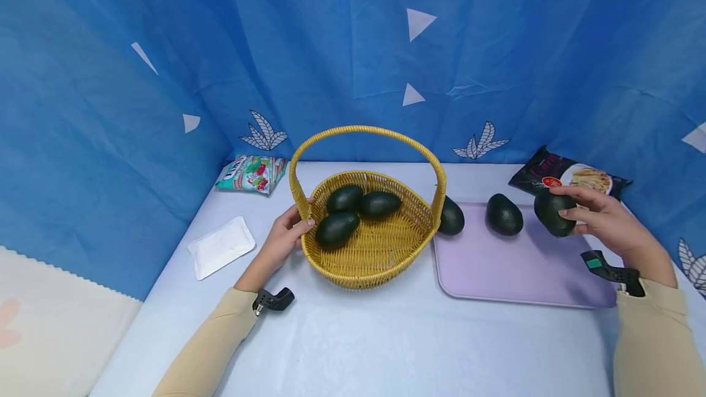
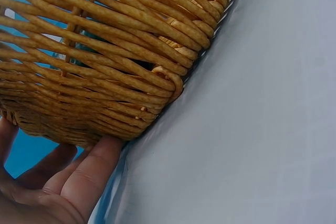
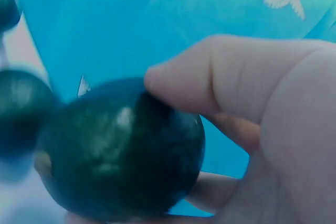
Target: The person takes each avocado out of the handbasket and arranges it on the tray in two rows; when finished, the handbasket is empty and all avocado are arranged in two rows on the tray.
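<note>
Avocado number four is in my right hand, fingers wrapped round it, just above the far right end of the tray. Left hand rests flat-fingered against the basket rim to steady it. Three are in already, two more wait on the tray. Looks like mid-transfer: next I'd carry this one left under the handle and set it in a free spot.

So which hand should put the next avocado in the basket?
Probably the right hand: it already grips a dark avocado above the purple tray. The left hand rests against the side of the wicker basket, steadying it, so it is better kept there.
</note>
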Available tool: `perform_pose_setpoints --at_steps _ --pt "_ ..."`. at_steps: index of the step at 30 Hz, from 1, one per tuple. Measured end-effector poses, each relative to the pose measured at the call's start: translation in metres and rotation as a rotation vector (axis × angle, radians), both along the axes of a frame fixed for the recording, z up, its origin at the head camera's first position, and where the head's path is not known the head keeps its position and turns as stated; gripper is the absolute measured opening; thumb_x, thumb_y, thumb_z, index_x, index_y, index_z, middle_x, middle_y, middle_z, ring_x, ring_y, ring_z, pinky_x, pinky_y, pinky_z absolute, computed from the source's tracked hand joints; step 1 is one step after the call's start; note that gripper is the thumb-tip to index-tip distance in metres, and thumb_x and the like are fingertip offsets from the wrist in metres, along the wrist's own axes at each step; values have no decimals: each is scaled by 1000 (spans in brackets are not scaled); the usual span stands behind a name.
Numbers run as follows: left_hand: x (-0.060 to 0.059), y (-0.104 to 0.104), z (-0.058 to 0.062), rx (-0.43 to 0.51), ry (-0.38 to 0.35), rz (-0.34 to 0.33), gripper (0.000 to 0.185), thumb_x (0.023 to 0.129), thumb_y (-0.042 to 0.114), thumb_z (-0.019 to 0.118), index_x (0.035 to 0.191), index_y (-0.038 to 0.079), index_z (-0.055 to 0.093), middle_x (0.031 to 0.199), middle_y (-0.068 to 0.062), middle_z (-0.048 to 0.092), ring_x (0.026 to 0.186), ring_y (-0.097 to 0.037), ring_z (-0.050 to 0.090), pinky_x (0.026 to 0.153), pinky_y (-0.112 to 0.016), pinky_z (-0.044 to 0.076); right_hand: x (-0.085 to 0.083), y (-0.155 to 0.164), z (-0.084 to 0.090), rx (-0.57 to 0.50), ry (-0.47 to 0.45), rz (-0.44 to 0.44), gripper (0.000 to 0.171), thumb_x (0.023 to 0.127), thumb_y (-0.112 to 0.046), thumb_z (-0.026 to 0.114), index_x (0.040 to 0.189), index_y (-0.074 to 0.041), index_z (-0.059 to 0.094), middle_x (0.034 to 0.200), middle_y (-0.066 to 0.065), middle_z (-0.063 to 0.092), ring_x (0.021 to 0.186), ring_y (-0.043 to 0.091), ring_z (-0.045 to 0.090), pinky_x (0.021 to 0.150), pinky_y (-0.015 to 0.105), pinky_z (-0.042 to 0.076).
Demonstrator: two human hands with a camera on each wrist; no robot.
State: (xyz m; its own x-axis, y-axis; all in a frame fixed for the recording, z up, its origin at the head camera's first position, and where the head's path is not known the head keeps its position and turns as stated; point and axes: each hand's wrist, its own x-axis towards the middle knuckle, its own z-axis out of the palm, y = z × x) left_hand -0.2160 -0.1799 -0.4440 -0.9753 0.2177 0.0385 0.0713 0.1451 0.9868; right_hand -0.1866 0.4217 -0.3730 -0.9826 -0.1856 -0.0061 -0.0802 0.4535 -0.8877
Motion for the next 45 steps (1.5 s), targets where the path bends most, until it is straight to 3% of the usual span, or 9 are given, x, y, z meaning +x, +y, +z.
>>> perform_pose_setpoints --at_steps 2,5,9,14,18,23,29,40,45 --pt "2 1 5 -2 -12 -1 54 97 17 56 148 19 41 145 -19 46 123 -29 50 76 -23 58 -2 3 -6 115 -32 -57 41 100 -17 52 140 -23 47 126 -21 38 96 -3 56 67 24 56" --pt "3 1 5 -6 -18 3 53 97 17 56 148 19 41 146 -19 45 128 -33 46 79 -23 57 -6 7 -14 199 -92 -108 43 100 -28 52 143 -24 44 140 6 35 114 22 52 68 27 55" --pt "2 1 0 -13 -7 9 53 97 19 56 148 21 41 145 -18 46 124 -29 49 78 -24 58 -8 8 -21 295 -120 -149 48 100 -33 51 145 -21 41 148 33 21 118 49 35 69 32 53" --pt "2 1 1 -12 -2 6 53 96 19 56 147 22 42 143 -19 48 117 -24 52 74 -24 58 -10 7 -24 402 -127 -196 60 99 -35 50 150 -9 33 147 42 19 123 60 25 85 66 44" --pt "1 1 1 -12 11 1 53 96 18 56 147 21 42 142 -19 48 114 -20 52 76 -23 57 -13 3 -25 477 -119 -242 61 98 -34 51 147 -3 33 145 44 21 124 62 22 91 78 31" --pt "0 0 1 -12 21 2 54 96 18 56 147 21 42 141 -20 49 112 -20 53 73 -22 57 -15 0 -26 523 -127 -303 60 97 -32 52 146 -3 35 143 44 24 123 63 26 94 76 33" --pt "-1 0 -1 -12 33 -6 54 96 17 56 148 18 42 142 -19 48 120 -22 49 85 -20 53 -13 4 -28 538 -133 -349 63 98 -33 51 150 -3 29 143 45 25 122 64 28 92 76 34" --pt "-1 0 -1 -11 -7 12 53 97 18 56 147 21 42 141 -19 49 108 -17 54 69 -21 57 -16 5 -30 497 -145 -377 68 98 -38 51 153 -8 24 148 42 20 128 65 23 94 78 30" --pt "-2 1 -1 -8 -1 11 53 96 17 57 147 21 42 141 -20 49 107 -17 53 70 -20 56 -15 5 -29 484 -138 -368 67 98 -34 49 153 -7 23 148 42 20 128 64 24 94 79 29"
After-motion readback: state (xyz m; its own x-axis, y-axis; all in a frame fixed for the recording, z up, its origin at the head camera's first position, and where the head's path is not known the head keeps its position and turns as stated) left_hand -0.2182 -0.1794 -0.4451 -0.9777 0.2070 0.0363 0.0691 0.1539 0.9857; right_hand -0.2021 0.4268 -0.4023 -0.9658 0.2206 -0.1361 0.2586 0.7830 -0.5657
